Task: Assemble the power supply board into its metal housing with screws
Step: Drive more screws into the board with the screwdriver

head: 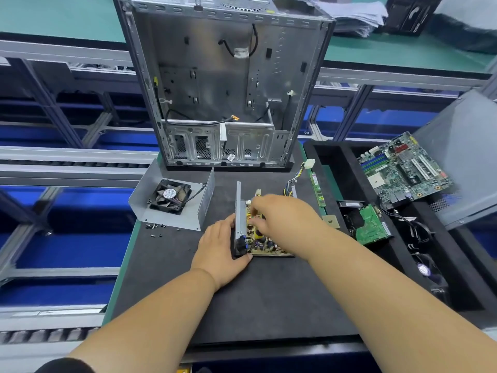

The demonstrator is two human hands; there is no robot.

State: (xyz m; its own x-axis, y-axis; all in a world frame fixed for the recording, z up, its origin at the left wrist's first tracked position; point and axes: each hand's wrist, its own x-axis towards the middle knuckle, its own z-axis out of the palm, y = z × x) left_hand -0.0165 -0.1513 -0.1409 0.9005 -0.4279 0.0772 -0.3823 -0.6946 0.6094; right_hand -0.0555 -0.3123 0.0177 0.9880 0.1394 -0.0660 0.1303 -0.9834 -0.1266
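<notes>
The power supply board [265,244], yellowish with small components, lies in its grey metal housing [238,211] on the black mat. My left hand [219,247] grips the housing's upright left wall and near corner. My right hand [282,215] reaches over the board with fingers curled down onto its far part; what the fingertips hold is hidden. Several small black screws [154,227] lie loose on the mat to the left. The housing's cover [172,208], holding a black fan [170,195], sits beside them.
An open computer case [223,84] stands upright behind the work area. A cable bundle with a white plug [301,173] and a memory stick [318,189] lie to the right. A black foam tray [330,168] holds a motherboard [403,168] and a hard drive [369,224].
</notes>
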